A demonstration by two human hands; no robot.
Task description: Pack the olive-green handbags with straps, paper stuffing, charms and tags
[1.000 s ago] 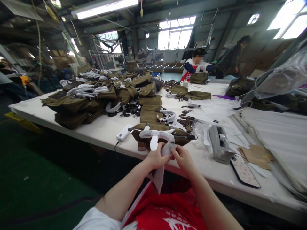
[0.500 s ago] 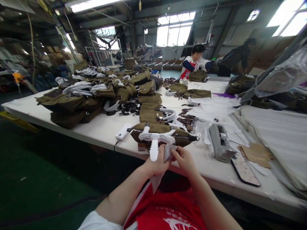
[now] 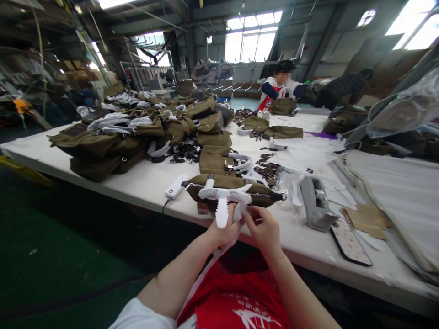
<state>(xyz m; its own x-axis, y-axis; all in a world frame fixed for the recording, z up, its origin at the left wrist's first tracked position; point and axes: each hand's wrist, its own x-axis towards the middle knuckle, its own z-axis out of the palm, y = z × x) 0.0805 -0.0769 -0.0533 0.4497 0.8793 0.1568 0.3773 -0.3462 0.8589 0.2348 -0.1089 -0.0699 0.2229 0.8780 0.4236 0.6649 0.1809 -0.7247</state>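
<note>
An olive handbag (image 3: 194, 194) with dark trim lies at the table's front edge. Its near handle (image 3: 207, 193) is wrapped in white, and a white notched strip (image 3: 222, 214) hangs down from it. My left hand (image 3: 224, 232) is closed on thin white wrapping paper (image 3: 239, 211) by the handle's right end. Pinched fingers of my right hand (image 3: 265, 226) meet the same paper from the right. A loose tail of paper trails below my left hand. My fingers cover part of the handle's end.
A large pile of olive bags (image 3: 103, 141) fills the table's left side. To the right stand a grey tape dispenser (image 3: 315, 205) and a phone (image 3: 351, 244). A white device (image 3: 176, 187) with a cable lies left of the handbag. Across the table, a co-worker (image 3: 279, 89) handles another bag.
The paper at the handle's end is bunched tighter, and its tail hangs differently below my left hand. My right hand has turned slightly, its fingers more curled.
</note>
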